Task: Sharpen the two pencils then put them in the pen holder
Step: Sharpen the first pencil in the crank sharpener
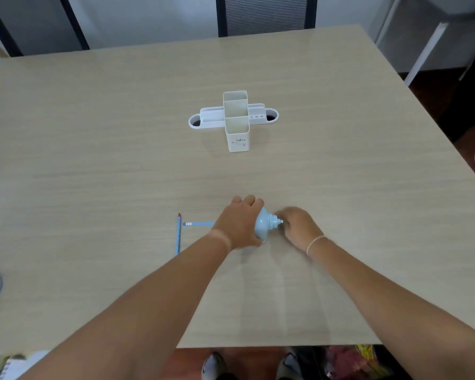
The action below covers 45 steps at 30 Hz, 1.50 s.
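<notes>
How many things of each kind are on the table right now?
Pencils: 2, one lying loose, one running in under the left hand
Sharpener: 1, gripped by the left hand, with the right hand at its knob end
Pen holder: 1
Total: 4

Setting: office or meeting room | Evidence: large laminate table [340, 133] under hands; mesh-backed chair [266, 15] beyond them; desk organiser [237, 119] ahead.

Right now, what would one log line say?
left hand holds blue sharpener | right hand at crank | one blue pencil lies aside
</notes>
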Available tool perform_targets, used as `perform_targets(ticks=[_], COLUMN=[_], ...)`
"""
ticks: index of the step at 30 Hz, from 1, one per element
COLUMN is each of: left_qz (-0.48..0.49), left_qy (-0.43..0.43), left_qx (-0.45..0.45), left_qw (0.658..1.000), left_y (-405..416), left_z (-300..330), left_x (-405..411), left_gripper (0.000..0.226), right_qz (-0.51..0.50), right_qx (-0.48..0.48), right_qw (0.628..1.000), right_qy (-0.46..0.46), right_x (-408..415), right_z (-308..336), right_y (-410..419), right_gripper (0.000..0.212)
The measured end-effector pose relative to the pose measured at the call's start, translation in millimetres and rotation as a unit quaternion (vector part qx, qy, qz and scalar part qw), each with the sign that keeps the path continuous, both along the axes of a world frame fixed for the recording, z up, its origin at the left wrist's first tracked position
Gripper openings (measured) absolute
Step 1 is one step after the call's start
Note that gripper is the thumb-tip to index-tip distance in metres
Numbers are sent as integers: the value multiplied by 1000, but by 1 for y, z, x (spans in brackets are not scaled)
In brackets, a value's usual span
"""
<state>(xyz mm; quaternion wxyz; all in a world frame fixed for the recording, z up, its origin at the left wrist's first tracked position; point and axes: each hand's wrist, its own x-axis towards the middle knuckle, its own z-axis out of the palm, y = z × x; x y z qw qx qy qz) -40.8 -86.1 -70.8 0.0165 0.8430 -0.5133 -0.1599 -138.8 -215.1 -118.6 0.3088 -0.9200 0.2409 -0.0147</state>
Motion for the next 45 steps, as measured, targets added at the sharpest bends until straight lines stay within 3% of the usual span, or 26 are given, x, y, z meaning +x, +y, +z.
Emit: perform_targets(ticks=[3,7,11,16,22,25,30,33,37,41,45], left_qz=[-3,1,7,6,2,0,5,7,5,2,1], left_qy=[0,1,7,8,-2,-4,11,12,3,-5,-5], left_qx=[-1,0,-1,4,9,10,4,0,2,2,5], left_qw=[1000,1000,1000,1000,1000,1000,1000,1000,1000,1000,1000], left_y=[2,1,1,0,1,1,1,2,0,0,1], left_z=[0,2,3,2,1,-1,2,3,-2,-4,-2], left_x=[0,0,-1,0,1,1,0,-1,1,1,1], left_gripper=[65,66,63,65,67,68,66,64,63,62,64], right_qz=[29,36,24,-28,9,33,32,2,-48,-24,6], right_qx=[13,7,-33,2,18,28,8,-4,30,29,32], right_qw=[999,993,981,994,1000,999,988,984,991,999,999], right_qy=[4,-108,-192,-102,9,0,-148,-176,-124,-13,18], right_x=[-27,-56,-31,13,-9,-36,-49,-24,10,7,-22], right_z=[-7,17,41,27,-5,-2,36,47,34,7,-8], right_y=[17,34,15,-12,8,23,27,14,-6,-2,17], right_gripper=[24,31,32,18,18,25,32,35,19,19,19])
